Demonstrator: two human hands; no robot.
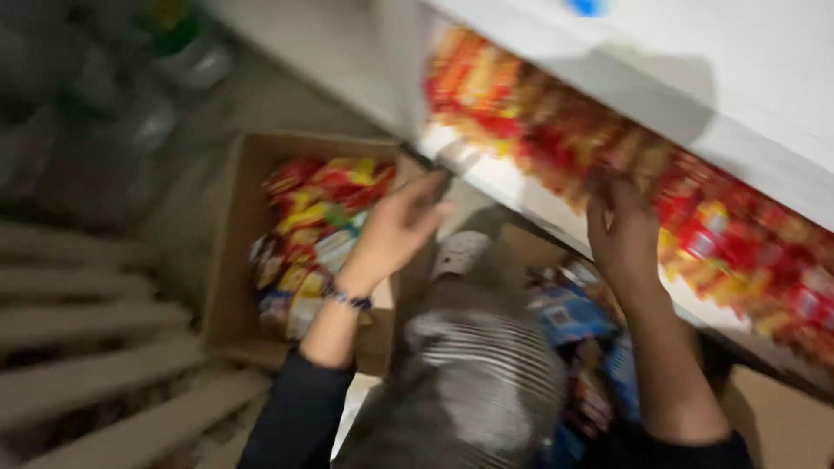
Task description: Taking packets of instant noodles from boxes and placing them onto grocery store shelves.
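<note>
Right hand point(621, 234) presses fingers spread on red-and-yellow snack packets point(556, 130) lining the white shelf point(495, 178); left hand point(395, 230) hovers open, empty, above the brown cardboard box point(228, 260) of similar packets.

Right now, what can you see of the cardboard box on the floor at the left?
The cardboard box is brown, plain and open at the top, with its flaps folded out. It sits on the floor below the white shelf, seen from above and turned at a slight angle. Inside lies a loose heap of small snack packets in red, yellow and some blue, filling most of it. The left hand hovers over its right edge; motion blur hides whether it touches the box.
</note>
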